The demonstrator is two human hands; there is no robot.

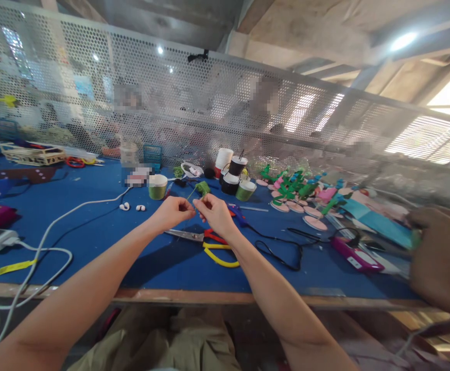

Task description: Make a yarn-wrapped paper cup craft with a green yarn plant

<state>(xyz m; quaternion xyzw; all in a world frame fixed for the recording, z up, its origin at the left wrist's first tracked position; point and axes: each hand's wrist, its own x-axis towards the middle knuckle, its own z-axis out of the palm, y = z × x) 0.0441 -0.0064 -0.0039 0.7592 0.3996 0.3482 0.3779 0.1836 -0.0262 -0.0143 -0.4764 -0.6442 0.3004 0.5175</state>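
Note:
My left hand (174, 212) and my right hand (214, 212) meet above the blue table, fingertips pinched close together. Between them runs a thin green strand of yarn (191, 192), and a small green yarn bundle (202, 188) shows just behind my right fingers. Exactly how the strand passes through the fingertips is too small to see. Below my hands lie scissors (188, 235) with one red and one yellow handle, partly covered by my right wrist. A glue gun (239, 215), blue and orange, rests beyond my right wrist.
Green-wrapped paper cups (157, 186) and black cups (231, 183) stand behind my hands. Pink-based craft plants (294, 193) crowd the right. White cables (51, 226), earphones (124, 206) and a purple power strip (356, 255) lie about. Another person's arm (439, 252) reaches in at right.

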